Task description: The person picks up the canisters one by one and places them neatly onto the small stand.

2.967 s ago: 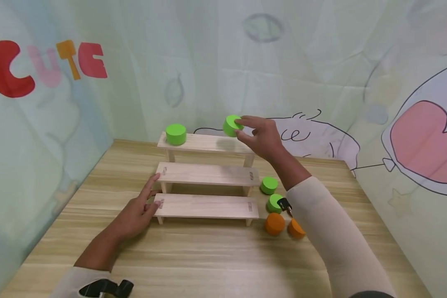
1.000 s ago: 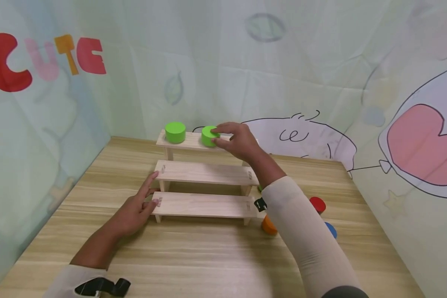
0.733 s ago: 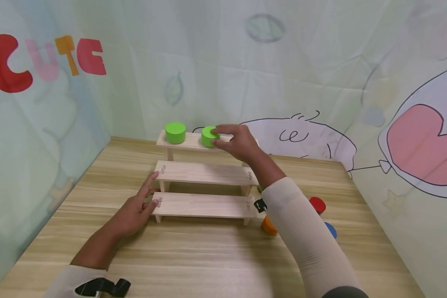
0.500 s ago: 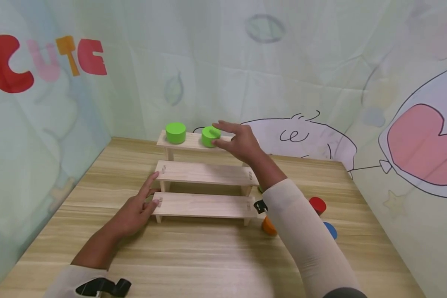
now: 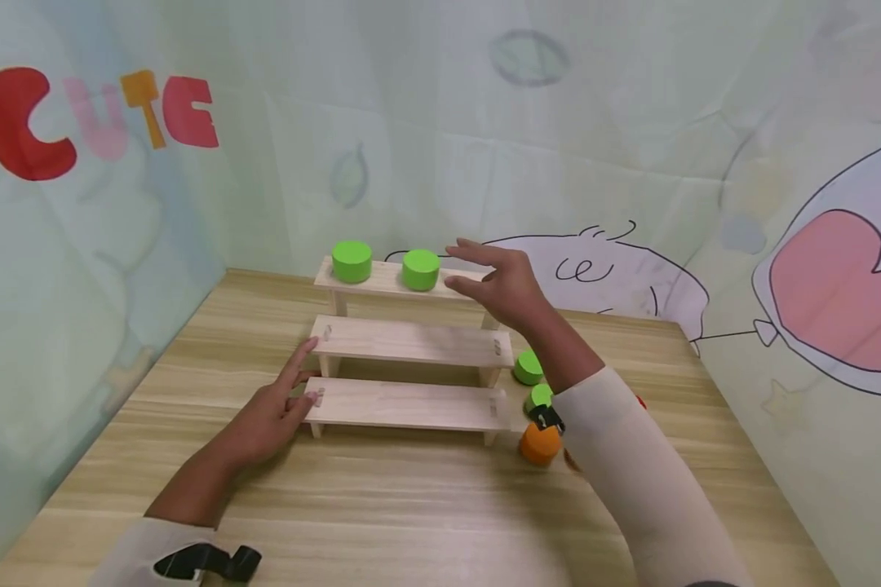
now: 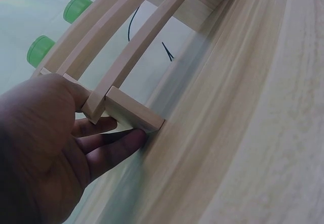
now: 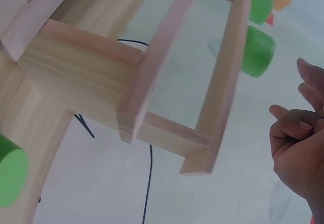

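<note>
Saw two discs point(image 5: 351, 262) point(image 5: 421, 271) on the top shelf point(image 5: 387, 278); found more discs point(image 5: 529, 368) on the tabletop point(image 5: 411, 505), right of the lower shelves point(image 5: 411, 405).

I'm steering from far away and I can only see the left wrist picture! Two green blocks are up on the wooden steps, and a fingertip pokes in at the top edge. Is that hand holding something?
Observer: No. The head view shows the right hand with nothing between its thumb and first finger.
Operator: Oh! Are there more green blocks somewhere?
Observer: Yes, a green block and another green block are on the table, to the right of the wooden steps.
Operator: Any that aren't green?
Observer: Yes, an orange block is there too, nearer the person than those two.
</note>
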